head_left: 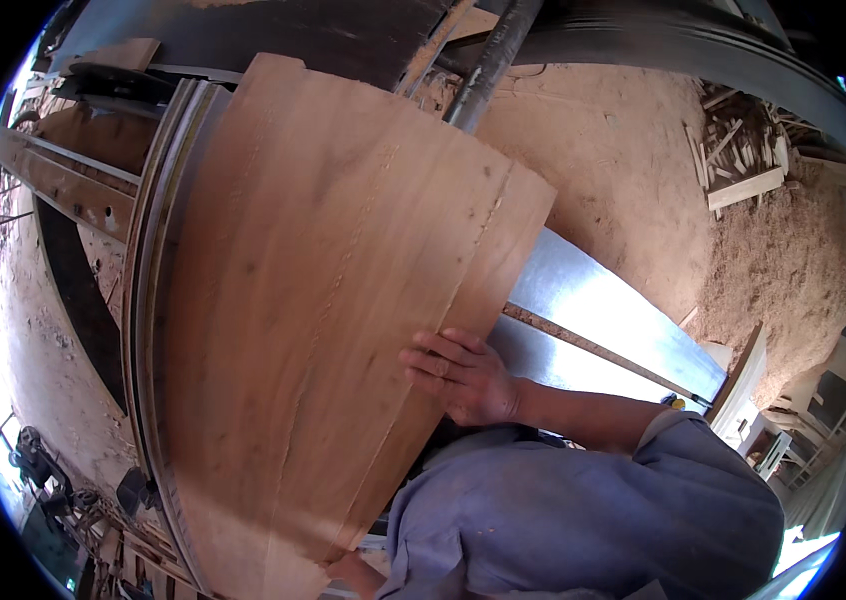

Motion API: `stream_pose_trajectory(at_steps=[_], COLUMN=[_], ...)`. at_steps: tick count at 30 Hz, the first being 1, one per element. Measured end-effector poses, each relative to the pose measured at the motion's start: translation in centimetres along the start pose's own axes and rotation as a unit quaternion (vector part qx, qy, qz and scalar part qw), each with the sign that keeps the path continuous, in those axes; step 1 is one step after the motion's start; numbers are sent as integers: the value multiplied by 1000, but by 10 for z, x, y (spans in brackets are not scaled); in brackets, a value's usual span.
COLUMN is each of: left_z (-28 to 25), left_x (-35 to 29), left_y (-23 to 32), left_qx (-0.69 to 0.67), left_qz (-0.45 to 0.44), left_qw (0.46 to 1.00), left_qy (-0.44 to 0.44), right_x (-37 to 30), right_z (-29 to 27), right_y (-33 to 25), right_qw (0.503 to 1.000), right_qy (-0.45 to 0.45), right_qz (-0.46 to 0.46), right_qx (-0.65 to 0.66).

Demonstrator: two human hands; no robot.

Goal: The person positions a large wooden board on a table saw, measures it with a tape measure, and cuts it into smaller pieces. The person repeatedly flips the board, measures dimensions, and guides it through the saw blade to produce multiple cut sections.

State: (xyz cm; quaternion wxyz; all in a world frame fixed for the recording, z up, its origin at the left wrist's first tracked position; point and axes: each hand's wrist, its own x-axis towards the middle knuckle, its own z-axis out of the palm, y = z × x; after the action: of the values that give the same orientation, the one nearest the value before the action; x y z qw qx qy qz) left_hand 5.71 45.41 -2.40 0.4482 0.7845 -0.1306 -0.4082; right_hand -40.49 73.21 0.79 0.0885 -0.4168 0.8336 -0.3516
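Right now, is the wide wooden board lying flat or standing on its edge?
Lying flat: the board turns its broad face up to the camera, and the right hand rests on that face.

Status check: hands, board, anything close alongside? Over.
Right hand laid on top of the wooden board. Left hand at the board's near edge, grip mostly hidden. Long rail runs along the board's left side.

Yeah, I can't make out any readable text here. Labels, brands, numbers, signs: nothing legible on any of it, at least to my eyes.
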Motion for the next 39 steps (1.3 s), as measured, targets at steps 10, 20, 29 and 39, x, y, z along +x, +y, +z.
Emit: stream_pose_trajectory(at_steps=[10, 20, 29, 39], left_z=[26, -9, -36, -45], left_x=[-12, 28, 25, 41], left_y=[-15, -22, -4, 6], left_qx=[-100, -190, -323, -330], left_qz=[-26, -10, -77, -120], left_qw=[993, 976, 943, 936], left_qy=[-53, -105, -25, 3], right_x=[8, 16, 0, -11], right_z=[0, 21, 18, -3], right_y=[0, 13, 18, 12], right_qw=[996, 991, 968, 991], right_qy=[75, 65, 78, 55], right_qz=[-4, -60, -140, -76], right_qx=[-57, -96, -192, -93])
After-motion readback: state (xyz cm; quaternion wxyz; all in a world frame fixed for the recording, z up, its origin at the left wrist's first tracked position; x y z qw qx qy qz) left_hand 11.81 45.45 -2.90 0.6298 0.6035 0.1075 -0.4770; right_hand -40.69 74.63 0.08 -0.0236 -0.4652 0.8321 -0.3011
